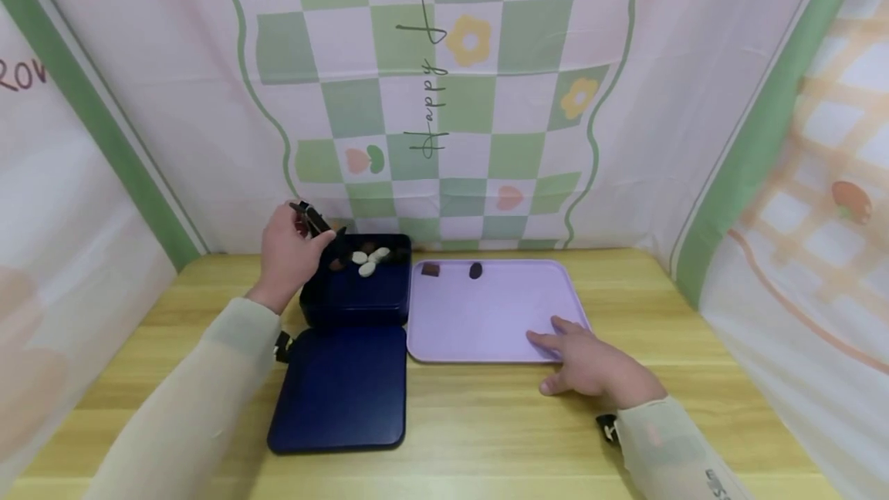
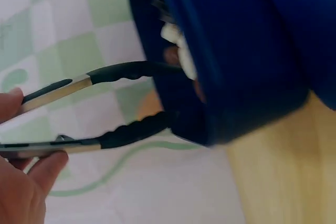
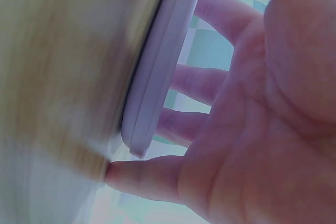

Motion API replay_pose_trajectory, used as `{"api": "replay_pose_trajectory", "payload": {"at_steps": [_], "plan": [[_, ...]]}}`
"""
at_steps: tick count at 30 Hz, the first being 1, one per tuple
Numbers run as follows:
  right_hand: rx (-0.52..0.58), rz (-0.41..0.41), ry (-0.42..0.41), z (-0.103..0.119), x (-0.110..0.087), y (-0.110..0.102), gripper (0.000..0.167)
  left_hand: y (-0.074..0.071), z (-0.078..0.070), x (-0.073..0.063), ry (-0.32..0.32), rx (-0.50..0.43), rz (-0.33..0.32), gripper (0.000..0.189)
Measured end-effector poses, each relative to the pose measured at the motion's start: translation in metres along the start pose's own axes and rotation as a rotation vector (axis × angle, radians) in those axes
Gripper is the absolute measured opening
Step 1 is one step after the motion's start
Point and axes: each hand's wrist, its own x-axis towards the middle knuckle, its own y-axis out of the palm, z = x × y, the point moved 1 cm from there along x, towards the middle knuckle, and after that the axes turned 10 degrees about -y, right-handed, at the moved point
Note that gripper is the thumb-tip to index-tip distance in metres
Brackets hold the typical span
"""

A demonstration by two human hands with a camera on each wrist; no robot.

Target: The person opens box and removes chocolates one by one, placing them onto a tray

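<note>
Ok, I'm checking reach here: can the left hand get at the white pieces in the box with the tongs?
Probably yes: the left hand holds the tongs, prongs apart inside the box; the lid is off, and nothing seems to cover the white pieces.

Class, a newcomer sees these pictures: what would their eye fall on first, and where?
Probably the big green-and-white checked cloth behind the table, lettered "Happy". Next, the left hand gripping tongs that reach into the dark blue box, where white pieces lie. Right of it, the lilac tray stands out, with two dark pieces near its far edge and the right hand at its near right corner.
</note>
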Motion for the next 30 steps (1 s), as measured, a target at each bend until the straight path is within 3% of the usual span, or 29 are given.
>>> {"api": "replay_pose_trajectory", "payload": {"at_steps": [8,13,17,20,24,30], "plan": [[0.002,-0.007,-0.004,0.001,0.000,-0.001,0.085,0.009,0.022,-0.004,0.101,0.072,0.108,0.038],[-0.001,-0.006,-0.004,0.000,0.000,0.000,0.085,0.014,0.028,-0.006,0.135,0.061,0.118,0.040],[-0.001,-0.001,0.002,0.000,0.000,0.000,0.084,0.014,0.029,-0.007,0.114,0.014,0.108,0.044],[0.001,0.000,0.004,0.000,0.000,0.000,0.084,0.013,0.030,-0.005,0.086,-0.034,0.062,0.043],[0.001,-0.005,-0.002,0.000,-0.001,0.000,0.085,0.009,0.032,-0.004,-0.003,-0.123,-0.003,0.042],[-0.001,-0.006,-0.007,0.001,-0.001,0.000,0.084,-0.007,0.028,-0.005,-0.254,-0.259,-0.035,0.044]]}}
